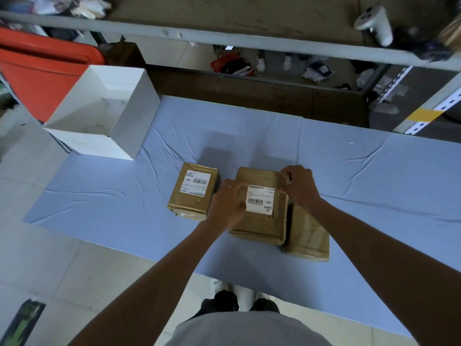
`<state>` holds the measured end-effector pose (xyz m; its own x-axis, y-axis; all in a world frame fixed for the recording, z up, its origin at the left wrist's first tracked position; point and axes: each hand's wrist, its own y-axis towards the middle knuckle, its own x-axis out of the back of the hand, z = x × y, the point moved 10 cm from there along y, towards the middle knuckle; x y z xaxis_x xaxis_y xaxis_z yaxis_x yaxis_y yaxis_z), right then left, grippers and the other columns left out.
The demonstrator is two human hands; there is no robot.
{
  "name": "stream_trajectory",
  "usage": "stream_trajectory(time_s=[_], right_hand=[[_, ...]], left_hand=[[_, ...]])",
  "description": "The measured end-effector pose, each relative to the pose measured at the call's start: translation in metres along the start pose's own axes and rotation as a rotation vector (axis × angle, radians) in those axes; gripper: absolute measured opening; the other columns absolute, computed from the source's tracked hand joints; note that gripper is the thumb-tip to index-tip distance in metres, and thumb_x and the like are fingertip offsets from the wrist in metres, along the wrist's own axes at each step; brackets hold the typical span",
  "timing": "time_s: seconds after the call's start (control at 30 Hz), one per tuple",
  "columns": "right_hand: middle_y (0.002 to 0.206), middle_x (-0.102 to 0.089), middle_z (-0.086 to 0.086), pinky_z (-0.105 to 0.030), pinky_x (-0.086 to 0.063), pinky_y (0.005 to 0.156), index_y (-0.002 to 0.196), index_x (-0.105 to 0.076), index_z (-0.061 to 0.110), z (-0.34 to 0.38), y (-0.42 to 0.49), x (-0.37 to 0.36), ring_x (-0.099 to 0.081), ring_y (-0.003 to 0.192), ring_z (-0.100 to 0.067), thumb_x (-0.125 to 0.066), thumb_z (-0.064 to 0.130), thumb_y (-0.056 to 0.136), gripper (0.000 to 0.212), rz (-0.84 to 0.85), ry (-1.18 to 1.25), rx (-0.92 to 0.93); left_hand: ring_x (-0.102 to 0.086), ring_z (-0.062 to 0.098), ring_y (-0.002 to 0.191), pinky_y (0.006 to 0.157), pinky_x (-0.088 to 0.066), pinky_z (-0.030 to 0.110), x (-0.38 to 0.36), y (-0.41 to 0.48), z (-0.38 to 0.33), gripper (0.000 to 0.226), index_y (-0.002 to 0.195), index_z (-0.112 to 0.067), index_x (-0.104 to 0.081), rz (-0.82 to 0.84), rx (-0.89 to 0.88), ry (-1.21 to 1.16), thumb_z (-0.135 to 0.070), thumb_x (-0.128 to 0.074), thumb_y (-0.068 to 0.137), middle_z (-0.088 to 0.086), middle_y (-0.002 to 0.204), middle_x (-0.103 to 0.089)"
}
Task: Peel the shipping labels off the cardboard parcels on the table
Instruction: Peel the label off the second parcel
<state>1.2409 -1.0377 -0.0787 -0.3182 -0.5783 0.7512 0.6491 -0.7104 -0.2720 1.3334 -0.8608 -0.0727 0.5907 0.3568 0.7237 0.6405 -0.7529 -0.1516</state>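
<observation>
Three cardboard parcels lie on the blue-covered table (349,186). The middle parcel (262,226) bears a white shipping label (260,199) and rests partly on a third parcel (308,237) to its right, whose top shows no label. My left hand (228,203) grips the middle parcel's left side, fingers at the label's left edge. My right hand (298,184) pinches at the label's upper right corner. A smaller parcel (193,196) sits to the left with its own white label (195,183) flat on top.
An open white box (124,121) stands at the table's far left corner. Behind it is a red bin (45,71). A grey shelf rail (224,38) runs across the back, with a white controller (374,23) on it. Tiled floor lies left of the table.
</observation>
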Motion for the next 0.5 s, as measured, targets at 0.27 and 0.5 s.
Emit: stream_trajectory(time_s=[0.27, 0.5], right_hand=[[0.086, -0.065, -0.012, -0.027, -0.044, 0.065, 0.086, -0.068, 0.004, 0.009, -0.002, 0.002, -0.061, 0.081, -0.028, -0.069, -0.007, 0.064, 0.024, -0.023, -0.017, 0.011], [0.076, -0.061, -0.014, -0.029, -0.045, 0.058, 0.075, -0.066, -0.001, 0.012, -0.006, 0.003, -0.059, 0.071, -0.025, -0.061, -0.010, 0.065, 0.015, -0.043, 0.023, -0.014]], left_hand=[[-0.061, 0.020, 0.104, 0.093, -0.050, 0.032, -0.005, -0.002, 0.004, 0.046, 0.124, -0.024, -0.058, -0.017, 0.049, 0.061, -0.009, -0.061, 0.081, 0.003, 0.136, -0.045], [-0.057, 0.016, 0.110, 0.084, -0.045, 0.021, -0.006, -0.003, -0.001, 0.031, 0.102, -0.025, -0.072, 0.010, 0.032, 0.106, -0.006, -0.060, 0.079, 0.002, 0.131, -0.043]])
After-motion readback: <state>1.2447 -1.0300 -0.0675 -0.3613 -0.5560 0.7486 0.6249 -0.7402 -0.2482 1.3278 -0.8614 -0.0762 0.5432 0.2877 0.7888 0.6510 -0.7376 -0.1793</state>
